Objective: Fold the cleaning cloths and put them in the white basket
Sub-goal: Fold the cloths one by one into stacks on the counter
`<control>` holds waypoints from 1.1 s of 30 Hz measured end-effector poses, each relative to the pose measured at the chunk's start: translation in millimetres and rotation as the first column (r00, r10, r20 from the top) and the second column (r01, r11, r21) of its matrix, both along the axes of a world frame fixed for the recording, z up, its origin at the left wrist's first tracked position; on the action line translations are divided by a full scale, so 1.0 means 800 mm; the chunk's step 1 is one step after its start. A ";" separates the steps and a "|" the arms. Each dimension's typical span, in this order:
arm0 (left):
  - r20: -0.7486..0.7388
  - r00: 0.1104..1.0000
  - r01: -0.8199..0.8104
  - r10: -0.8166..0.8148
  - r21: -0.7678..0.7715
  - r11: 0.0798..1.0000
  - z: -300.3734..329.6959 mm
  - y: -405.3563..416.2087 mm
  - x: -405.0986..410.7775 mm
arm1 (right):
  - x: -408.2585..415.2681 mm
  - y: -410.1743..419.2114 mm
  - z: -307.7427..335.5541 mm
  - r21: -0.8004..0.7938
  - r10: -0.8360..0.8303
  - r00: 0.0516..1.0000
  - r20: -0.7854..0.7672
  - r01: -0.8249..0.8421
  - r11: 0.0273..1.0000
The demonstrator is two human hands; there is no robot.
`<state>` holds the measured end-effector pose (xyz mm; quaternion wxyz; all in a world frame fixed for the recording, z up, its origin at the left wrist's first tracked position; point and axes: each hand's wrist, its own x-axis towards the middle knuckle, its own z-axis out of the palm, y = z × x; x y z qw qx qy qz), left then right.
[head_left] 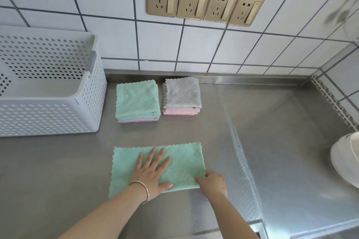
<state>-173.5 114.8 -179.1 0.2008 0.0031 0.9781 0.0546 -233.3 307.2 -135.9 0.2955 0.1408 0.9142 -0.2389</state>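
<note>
Left hand (pixel 150 172) flat, right hand (pixel 213 182) pinching.

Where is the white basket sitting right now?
In the head view, the white basket stands at the far left of the steel counter, against the tiled wall, just left of the green-topped stack of folded cloths.

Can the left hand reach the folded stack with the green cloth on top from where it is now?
Probably yes. The left hand presses flat on the green cloth, and only bare steel counter lies between it and the green-topped stack. It would first have to let go of the cloth.
</note>
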 end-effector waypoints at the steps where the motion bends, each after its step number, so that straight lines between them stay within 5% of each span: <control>1: 0.059 0.998 -0.020 0.018 0.029 0.999 0.006 0.002 -0.002 | 0.001 -0.001 0.002 0.002 0.002 1.000 -0.016 -0.002 1.000; 5: 0.133 0.964 -0.260 0.229 0.306 0.916 0.058 0.017 -0.010 | 0.019 -0.023 0.016 0.062 0.088 0.920 -0.381 -0.069 0.996; 6: 0.192 0.911 -0.411 0.364 0.482 0.774 0.077 0.020 -0.011 | 0.029 -0.037 0.024 0.022 0.084 0.851 -0.518 -0.085 0.996; 9: 0.570 0.671 -0.651 0.474 0.759 0.008 0.123 0.019 -0.016 | 0.057 -0.080 0.041 0.017 0.193 0.632 -0.750 -0.274 0.962; 10: 0.613 0.614 -0.644 0.497 0.753 -0.133 0.130 0.014 -0.015 | 0.065 -0.092 0.043 0.023 0.238 0.580 -0.779 -0.353 0.935; 11: 0.610 0.563 -0.645 0.558 0.746 -0.165 0.132 0.004 -0.012 | 0.073 -0.105 0.043 0.033 0.291 0.536 -0.792 -0.438 0.898; 16: 0.410 0.483 -0.740 0.774 0.663 0.111 0.112 -0.044 0.007 | 0.096 -0.137 0.024 0.043 0.439 0.387 -0.811 -0.708 0.704; 23: 0.318 0.428 -0.778 0.846 0.606 0.166 0.069 -0.088 0.046 | 0.109 -0.138 -0.007 0.245 0.787 0.400 -0.470 -0.798 0.551; 33: 0.134 0.414 -0.854 0.901 0.400 0.332 0.039 -0.078 0.053 | 0.109 -0.136 -0.024 0.267 0.879 0.419 -0.225 -0.841 0.470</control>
